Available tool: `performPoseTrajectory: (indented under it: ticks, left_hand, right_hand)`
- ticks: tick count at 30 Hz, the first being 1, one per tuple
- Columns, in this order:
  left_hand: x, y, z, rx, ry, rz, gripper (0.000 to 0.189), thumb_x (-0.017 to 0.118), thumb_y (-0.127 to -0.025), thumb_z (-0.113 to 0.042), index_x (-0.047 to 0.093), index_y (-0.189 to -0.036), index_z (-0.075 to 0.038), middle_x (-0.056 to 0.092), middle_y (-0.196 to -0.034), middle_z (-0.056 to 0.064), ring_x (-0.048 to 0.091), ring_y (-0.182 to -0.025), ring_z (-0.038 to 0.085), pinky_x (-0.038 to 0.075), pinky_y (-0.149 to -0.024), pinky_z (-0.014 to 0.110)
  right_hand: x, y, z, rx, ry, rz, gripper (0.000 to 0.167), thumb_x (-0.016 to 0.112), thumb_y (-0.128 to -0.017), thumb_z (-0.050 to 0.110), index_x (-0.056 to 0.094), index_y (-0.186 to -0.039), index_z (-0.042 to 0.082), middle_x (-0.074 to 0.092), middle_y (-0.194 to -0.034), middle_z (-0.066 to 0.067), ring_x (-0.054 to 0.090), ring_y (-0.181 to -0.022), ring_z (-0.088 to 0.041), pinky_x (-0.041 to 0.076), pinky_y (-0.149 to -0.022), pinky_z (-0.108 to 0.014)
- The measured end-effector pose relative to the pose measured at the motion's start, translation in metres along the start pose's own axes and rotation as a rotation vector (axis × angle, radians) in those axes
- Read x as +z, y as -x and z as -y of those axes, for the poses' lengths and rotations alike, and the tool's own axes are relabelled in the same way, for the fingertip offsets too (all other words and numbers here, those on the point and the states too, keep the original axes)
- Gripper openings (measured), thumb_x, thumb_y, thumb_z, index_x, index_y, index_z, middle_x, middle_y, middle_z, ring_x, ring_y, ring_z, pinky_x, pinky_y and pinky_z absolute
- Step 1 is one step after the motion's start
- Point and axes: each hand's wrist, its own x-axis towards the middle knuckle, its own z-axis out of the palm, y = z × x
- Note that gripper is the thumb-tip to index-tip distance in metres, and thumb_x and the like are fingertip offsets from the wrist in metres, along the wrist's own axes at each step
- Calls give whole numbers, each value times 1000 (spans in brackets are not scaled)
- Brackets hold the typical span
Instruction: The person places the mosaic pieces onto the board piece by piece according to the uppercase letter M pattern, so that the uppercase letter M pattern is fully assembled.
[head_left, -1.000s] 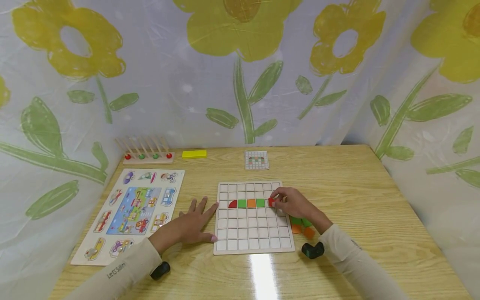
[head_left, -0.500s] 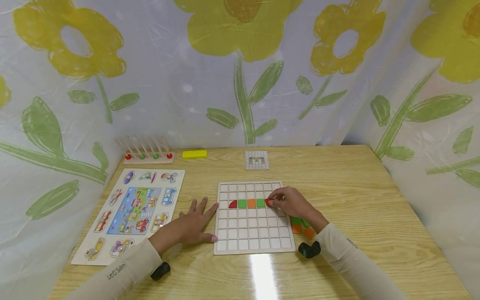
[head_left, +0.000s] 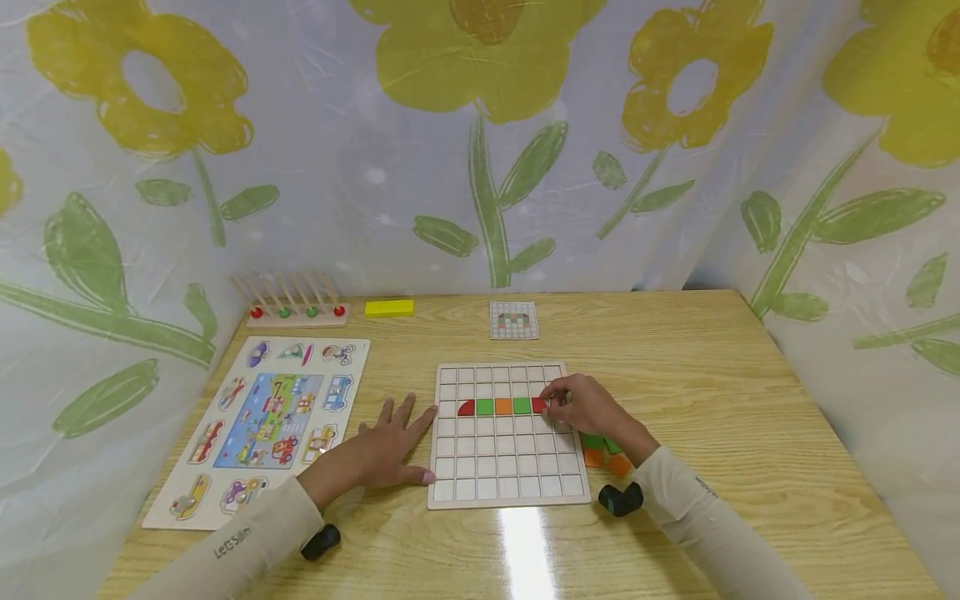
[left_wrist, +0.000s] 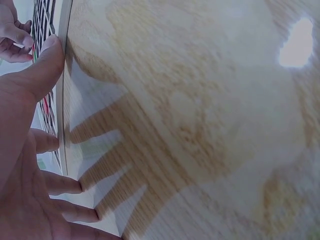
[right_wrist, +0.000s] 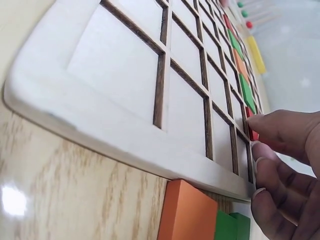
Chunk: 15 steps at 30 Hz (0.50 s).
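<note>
A wooden grid board [head_left: 508, 492] lies on the table. In one row sit a red quarter-round tile [head_left: 467, 407], a green tile [head_left: 485, 407], an orange tile [head_left: 503, 406] and another green tile [head_left: 521, 406]. At that row's right end, my right hand [head_left: 581, 406] has thumb and curled fingers at a red tile [head_left: 537, 405], which lies in its cell; the right wrist view shows the thumb tip on this tile [right_wrist: 253, 129]. My left hand [head_left: 386, 450] rests with spread fingers on the table, thumb and forefinger at the board's left edge.
Loose orange tiles [head_left: 594, 458] and green tiles [head_left: 592, 442] lie by the board's right edge. A pattern card [head_left: 513, 321] is behind the board. Further left are a picture puzzle [head_left: 255, 433], a peg stand [head_left: 297, 318] and a yellow block [head_left: 389, 308].
My right hand has brought the red tile slightly left, into the cell beside the green tile, where it now lies flat. The left hand has stayed put.
</note>
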Motion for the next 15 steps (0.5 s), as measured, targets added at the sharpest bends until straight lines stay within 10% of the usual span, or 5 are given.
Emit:
performPoseTrajectory:
  ticks: [15]
  left_hand:
    - [-2,1,-3,-8,7,6,99,66,-88,-62,19,-162,-16,8,-165,29,9,-147,61,30,-96,83]
  right_hand:
    - [0,-3,0,6,11,11,17,75,-88,9,77,-105,11,60,-76,3,50,-66,-12,40,-59,-25]
